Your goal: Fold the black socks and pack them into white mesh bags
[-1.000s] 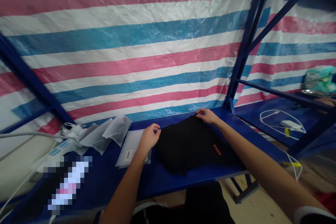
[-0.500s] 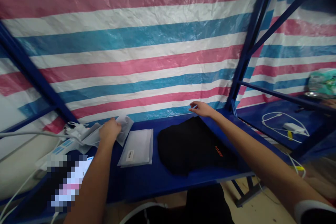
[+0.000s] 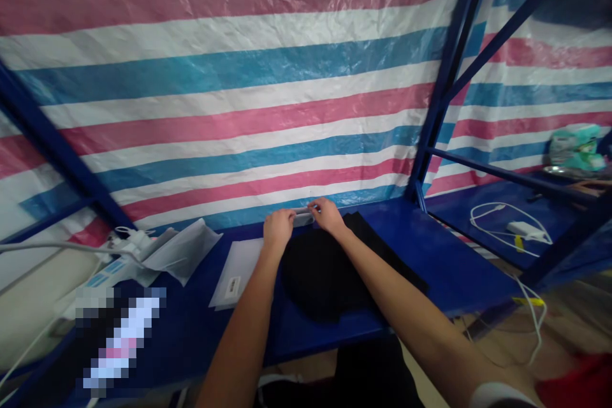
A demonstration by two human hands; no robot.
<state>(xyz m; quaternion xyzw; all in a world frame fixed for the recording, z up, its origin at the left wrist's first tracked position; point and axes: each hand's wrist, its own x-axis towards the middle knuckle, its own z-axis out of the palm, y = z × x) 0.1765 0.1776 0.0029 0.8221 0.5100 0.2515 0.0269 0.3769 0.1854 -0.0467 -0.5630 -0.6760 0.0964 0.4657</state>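
Near the back of the blue bench, my left hand [image 3: 278, 227] pinches one end of a small grey, see-through plastic piece [image 3: 303, 217]. At its other end are the closed fingers of my right hand [image 3: 327, 215]. What kind of thing this piece is I cannot make out. Below my hands a folded black cloth garment [image 3: 310, 274] lies flat, partly covered by my right forearm. A frosted plastic pouch [image 3: 236, 268] with a small white label rests left of the garment, partly behind my left forearm.
Crumpled translucent bags [image 3: 184, 252] lie at the left beside a white power strip [image 3: 108, 273] with plugs and cables. A blurred-out screen [image 3: 127, 338] is nearer me. Blue metal posts [image 3: 433, 127] frame the bench [image 3: 430, 248]; a white charger [image 3: 528, 231] sits further right.
My left hand has come right from the crumpled bags to the middle. My right hand has moved left to meet it, and both now hold the small grey plastic piece.
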